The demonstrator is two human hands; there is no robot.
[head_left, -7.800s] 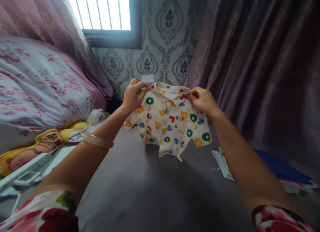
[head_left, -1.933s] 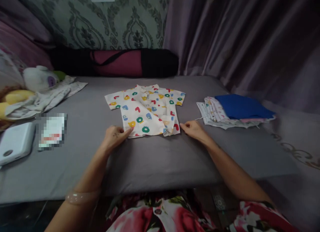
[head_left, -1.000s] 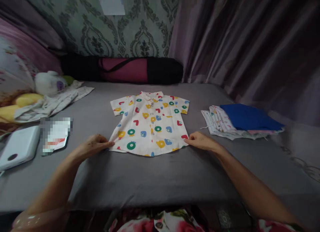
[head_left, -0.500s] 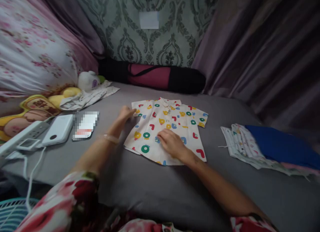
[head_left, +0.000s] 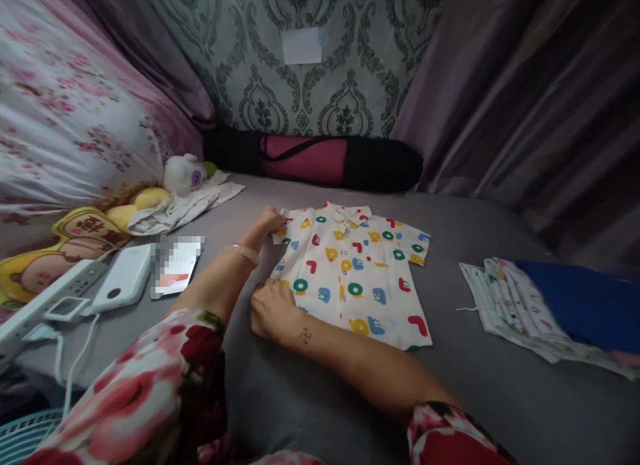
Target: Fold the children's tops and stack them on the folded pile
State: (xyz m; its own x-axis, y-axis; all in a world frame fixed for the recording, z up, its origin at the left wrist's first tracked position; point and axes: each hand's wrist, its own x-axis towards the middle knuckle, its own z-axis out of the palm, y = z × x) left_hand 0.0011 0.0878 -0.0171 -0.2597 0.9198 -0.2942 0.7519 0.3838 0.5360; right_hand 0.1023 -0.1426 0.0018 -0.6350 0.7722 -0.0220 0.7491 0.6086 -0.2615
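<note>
A small white short-sleeved shirt (head_left: 345, 265) with coloured letter prints lies spread flat, its collar pointing away from me. My left hand (head_left: 271, 222) is closed at the outer end of the left sleeve, pinching the fabric there. Down at the shirt's lower left corner is my right hand (head_left: 274, 310), fingers curled closed on the hem, which is hidden beneath them.
Folded clothes (head_left: 520, 298) with a blue one (head_left: 580, 305) lie at the right. A phone (head_left: 177, 268), a power bank (head_left: 123, 278), a power strip (head_left: 55, 301) and plush toys (head_left: 185, 174) are at the left. A long black and maroon bag (head_left: 305, 159) lies against the wall.
My right hand has moved left from the shirt's middle to its lower left corner. My left hand stays at the left sleeve. The view has shifted slightly.
</note>
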